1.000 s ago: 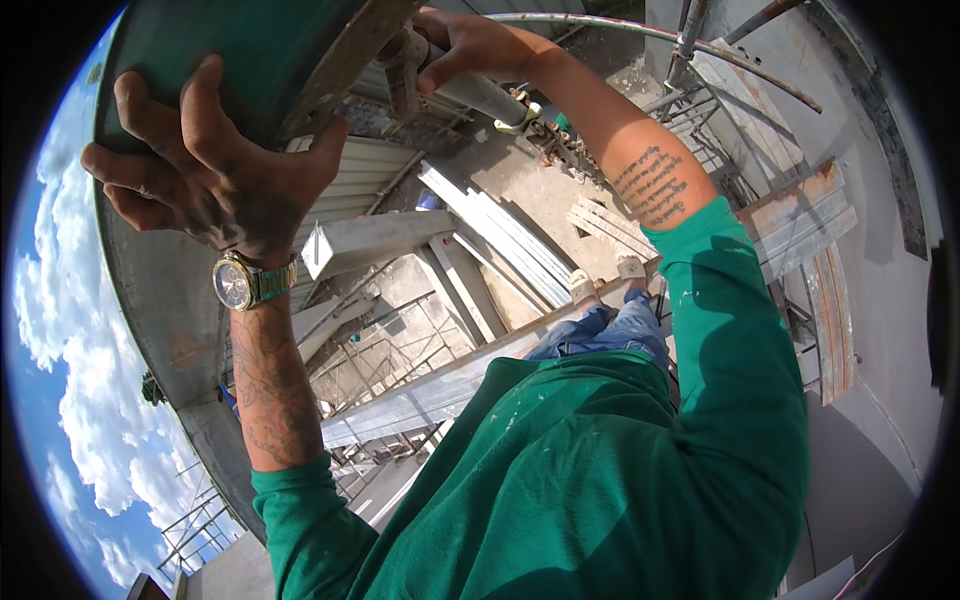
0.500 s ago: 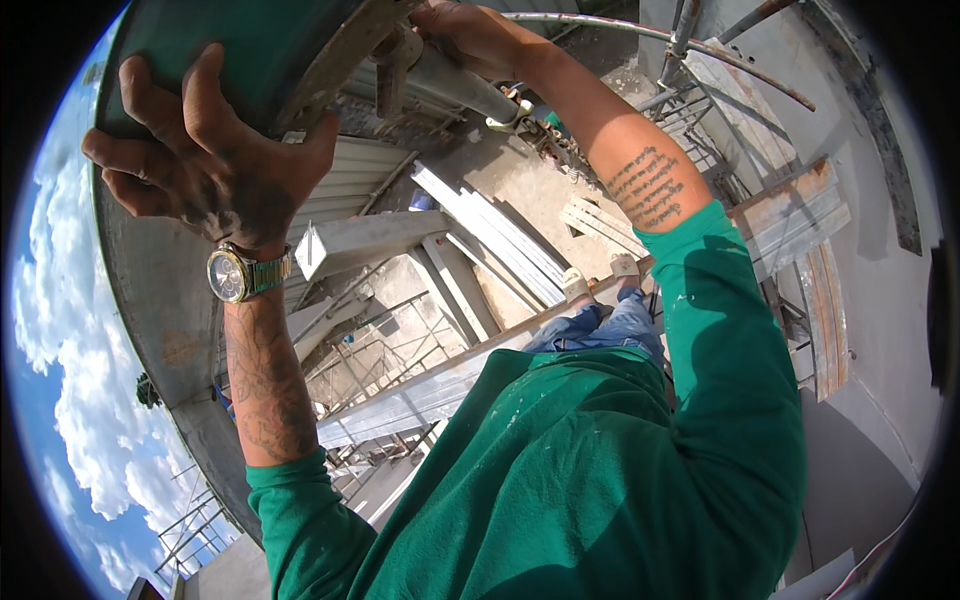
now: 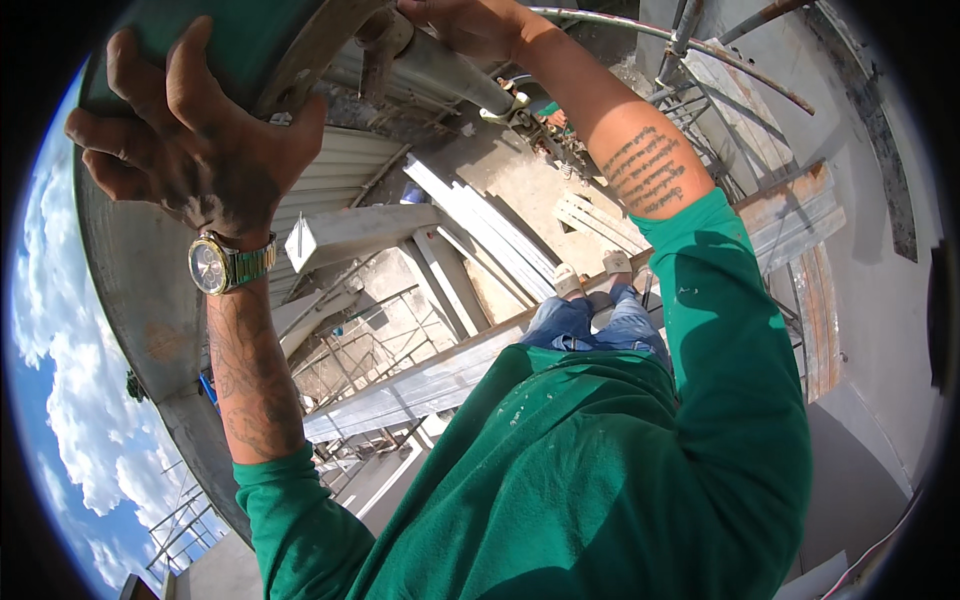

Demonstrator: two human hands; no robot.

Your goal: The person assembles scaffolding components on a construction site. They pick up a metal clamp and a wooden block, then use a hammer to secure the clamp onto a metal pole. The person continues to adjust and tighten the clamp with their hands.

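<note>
My left hand (image 3: 190,135), with a watch (image 3: 230,262) on its wrist, lies spread against a dark green panel-like thing (image 3: 245,45) at the top left. Its fingers are bent and apart, and the thumb reaches the thing's worn metal edge (image 3: 300,65). At the top, my right hand (image 3: 465,22) is closed beside a metal bracket (image 3: 380,40) and a grey pipe (image 3: 455,75). Its fingertips are partly cut off, and what they grip is hidden. Both arms are raised, in green sleeves.
My feet (image 3: 592,272) are on a narrow metal plank (image 3: 400,395) high above the ground. Long white boards (image 3: 485,225) and a pallet-like wooden piece (image 3: 600,222) lie below. Scaffold tubes (image 3: 685,30) stand at the upper right. Another person (image 3: 553,112) is partly visible below.
Both hands and the green thing have shifted slightly up and left in the picture. More of the person below shows. Both hands keep about the same pose.
</note>
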